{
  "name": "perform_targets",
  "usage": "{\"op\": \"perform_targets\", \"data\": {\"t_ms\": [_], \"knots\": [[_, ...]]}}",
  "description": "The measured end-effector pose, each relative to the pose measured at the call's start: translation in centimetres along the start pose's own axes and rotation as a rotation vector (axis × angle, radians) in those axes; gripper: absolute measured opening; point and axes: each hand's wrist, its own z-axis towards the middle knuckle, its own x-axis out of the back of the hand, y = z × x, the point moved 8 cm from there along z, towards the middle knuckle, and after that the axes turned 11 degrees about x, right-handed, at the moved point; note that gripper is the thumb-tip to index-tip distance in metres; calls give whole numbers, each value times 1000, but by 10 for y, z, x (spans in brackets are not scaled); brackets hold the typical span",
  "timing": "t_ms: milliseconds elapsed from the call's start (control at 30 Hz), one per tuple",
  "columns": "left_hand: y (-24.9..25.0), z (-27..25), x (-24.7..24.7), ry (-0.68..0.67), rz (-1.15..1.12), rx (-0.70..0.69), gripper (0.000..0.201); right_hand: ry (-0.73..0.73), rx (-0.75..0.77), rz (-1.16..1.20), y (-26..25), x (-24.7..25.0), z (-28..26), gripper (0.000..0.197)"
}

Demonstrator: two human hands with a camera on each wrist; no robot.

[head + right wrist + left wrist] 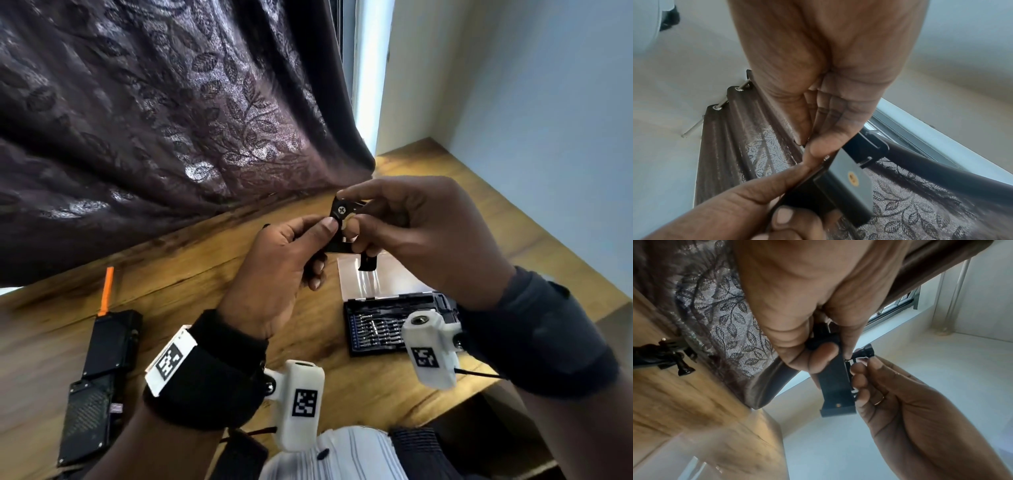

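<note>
I hold a small black camera mount (339, 209) up over the wooden table (205, 267) with both hands. A cross-head screw shows on its upper end. My left hand (323, 240) grips its lower left part, thumb on top. From the right, my right hand (363, 219) pinches the upper end, and a black tab hangs below its fingers. In the left wrist view the mount (835, 386) is a flat black bar with a thumbscrew knob (865, 352) at its side. The right wrist view shows the mount's grey face (851, 180) with a brass insert.
An open screwdriver bit kit (383, 325) with a clear lid (373, 281) lies under my right hand. Black radio-like devices (106, 346) with an orange antenna (108, 291) lie at the left. A dark leaf-patterned curtain (154, 120) hangs behind; a pale wall (531, 120) bounds the right.
</note>
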Motion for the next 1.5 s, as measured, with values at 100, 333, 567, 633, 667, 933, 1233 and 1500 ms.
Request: {"op": "perform_targets", "data": {"t_ms": [100, 333, 567, 633, 667, 933, 1233, 1500], "knots": [[0, -5, -1, -15, -8, -13, 25, 15, 4, -21, -2, -4, -3, 17], [-1, -9, 2, -2, -27, -23, 25, 18, 0, -97, -6, -10, -7, 13], [-3, -11, 3, -11, -26, -14, 29, 23, -7, -109, -11, -14, -8, 13], [-3, -12, 4, -7, -32, -7, 29, 17, -8, -117, -11, -14, -9, 13], [-4, -12, 4, -6, -35, -2, 29, 15, -10, -122, -12, -15, -9, 13], [-8, -16, 7, 10, -28, 23, 31, -4, -15, -156, -16, -16, -13, 17], [-15, -18, 14, 21, 5, 42, 37, -24, -17, -156, -15, -23, -17, 18], [-16, -14, 26, 43, -10, 54, 42, -7, -35, -56, -4, -24, -16, 22]]}}
